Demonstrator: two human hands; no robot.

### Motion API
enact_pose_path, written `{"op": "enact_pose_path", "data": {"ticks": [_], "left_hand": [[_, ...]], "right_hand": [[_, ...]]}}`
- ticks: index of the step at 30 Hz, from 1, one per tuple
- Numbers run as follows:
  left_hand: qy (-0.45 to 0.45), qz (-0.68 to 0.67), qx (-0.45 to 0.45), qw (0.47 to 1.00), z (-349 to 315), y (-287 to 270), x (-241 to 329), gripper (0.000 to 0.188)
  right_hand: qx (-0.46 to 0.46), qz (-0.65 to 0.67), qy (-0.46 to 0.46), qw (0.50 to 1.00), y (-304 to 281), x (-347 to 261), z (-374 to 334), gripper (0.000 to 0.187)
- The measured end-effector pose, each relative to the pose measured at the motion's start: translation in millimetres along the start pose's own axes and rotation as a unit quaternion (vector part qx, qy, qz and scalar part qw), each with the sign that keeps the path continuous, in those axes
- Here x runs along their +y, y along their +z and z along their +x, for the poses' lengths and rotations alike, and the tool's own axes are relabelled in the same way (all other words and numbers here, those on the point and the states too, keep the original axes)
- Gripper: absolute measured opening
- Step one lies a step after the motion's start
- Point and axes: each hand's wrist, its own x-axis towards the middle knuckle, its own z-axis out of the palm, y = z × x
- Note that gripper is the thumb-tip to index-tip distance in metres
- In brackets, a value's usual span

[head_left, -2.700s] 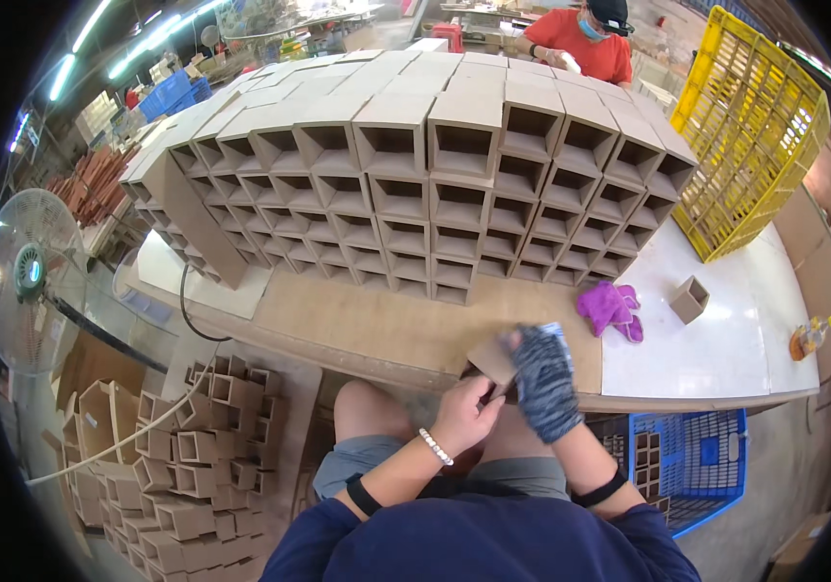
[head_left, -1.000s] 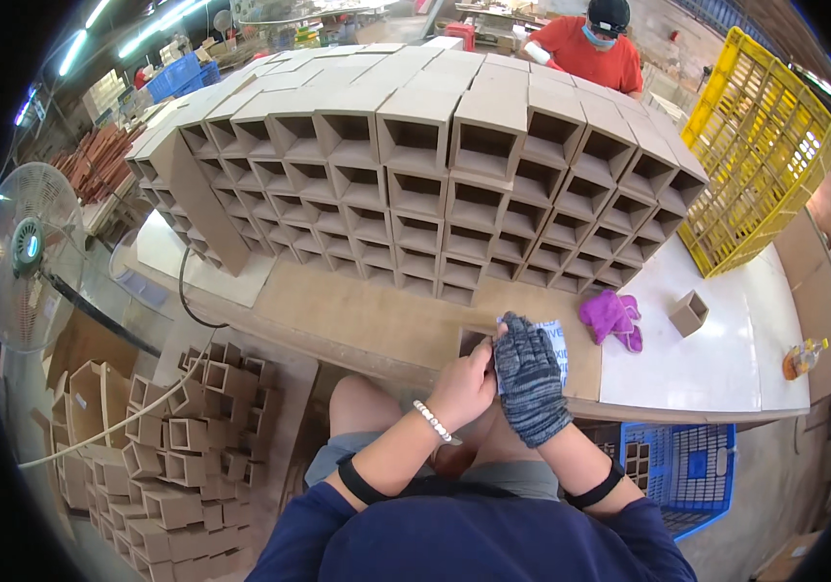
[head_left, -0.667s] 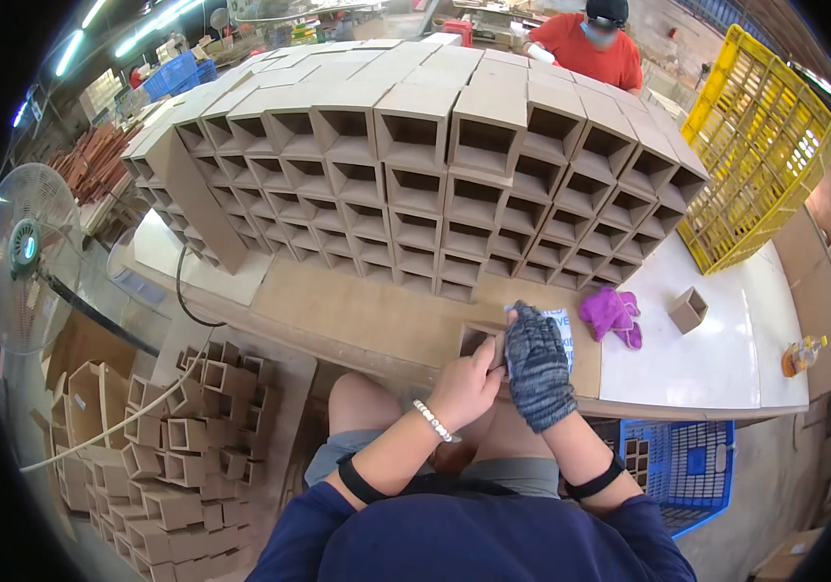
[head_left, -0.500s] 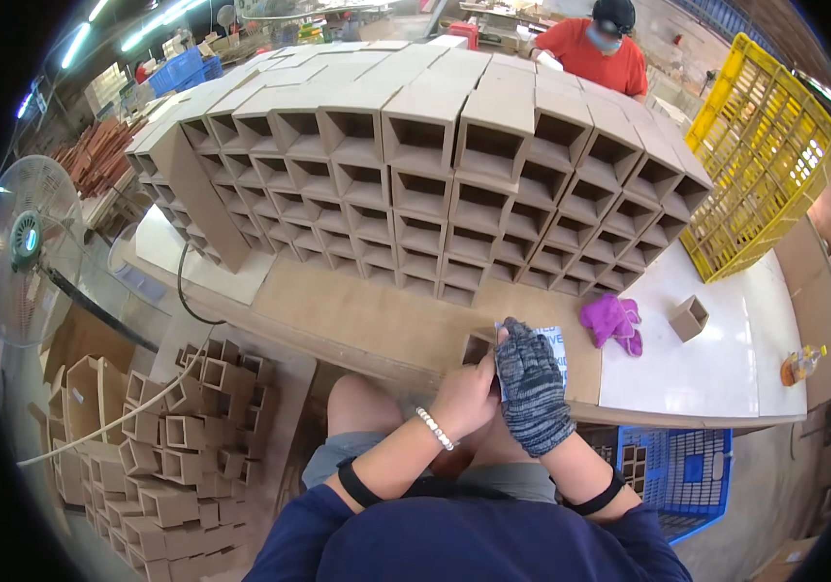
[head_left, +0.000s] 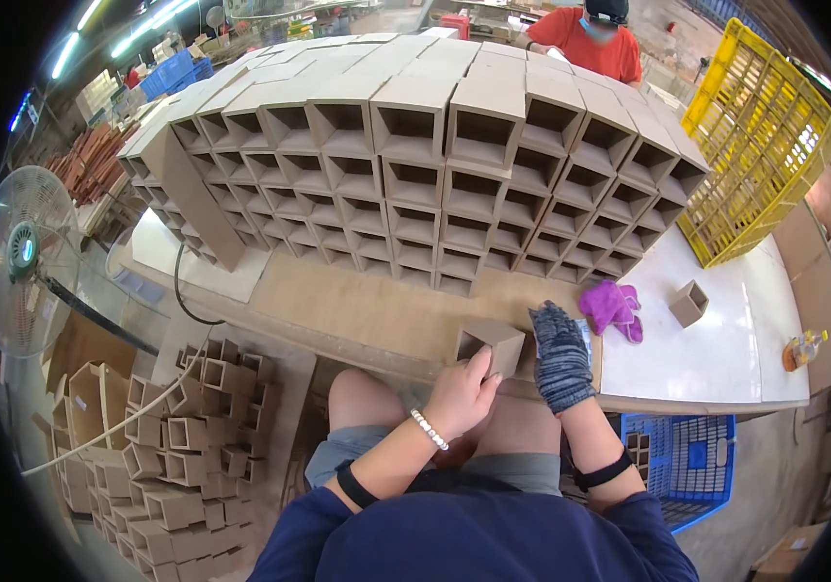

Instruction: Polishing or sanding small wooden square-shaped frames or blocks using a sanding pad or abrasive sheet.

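Note:
My left hand (head_left: 462, 396), bare with a beaded bracelet, grips a small open-ended brown box (head_left: 505, 339) by its near side, at the front edge of the table. To its right, my right hand (head_left: 562, 359) wears a grey knitted glove, back upward. A white sheet with blue print (head_left: 586, 336) peeks out beside the glove; its fingers seem closed over it, though the palm side is hidden. A purple cloth (head_left: 611, 308) lies just beyond the right hand.
A stacked wall of similar boxes (head_left: 411, 184) fills the table's far side. One loose box (head_left: 689, 303), a small bottle (head_left: 803, 350) and a yellow crate (head_left: 760, 145) are at right. Below are a blue crate (head_left: 692, 466) and piled boxes (head_left: 173, 456). A fan (head_left: 26, 242) stands left; a person in red (head_left: 590, 44) is opposite.
My gloved right hand has moved away from the box, up and to the right, and the printed sheet has shifted with it. The box in my left hand has come into fuller view.

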Motion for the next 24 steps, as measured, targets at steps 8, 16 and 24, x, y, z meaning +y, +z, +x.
{"op": "enact_pose_path", "data": {"ticks": [8,16,24], "left_hand": [[0.009,-0.024,0.014,1.000,-3.4,-2.8,2.6,0.039],[-0.001,0.005,-0.003,1.000,-6.7,-3.2,0.4,0.043],[0.017,-0.018,0.005,1.000,-4.2,-3.9,3.7,0.035]], "right_hand": [[0.001,0.077,-0.070,0.995,-14.2,-42.5,-0.9,0.042],[0.078,0.079,-0.079,0.991,-20.9,-36.8,-12.3,0.043],[-0.011,0.026,-0.016,0.999,-1.7,-1.3,-2.2,0.046]]}}
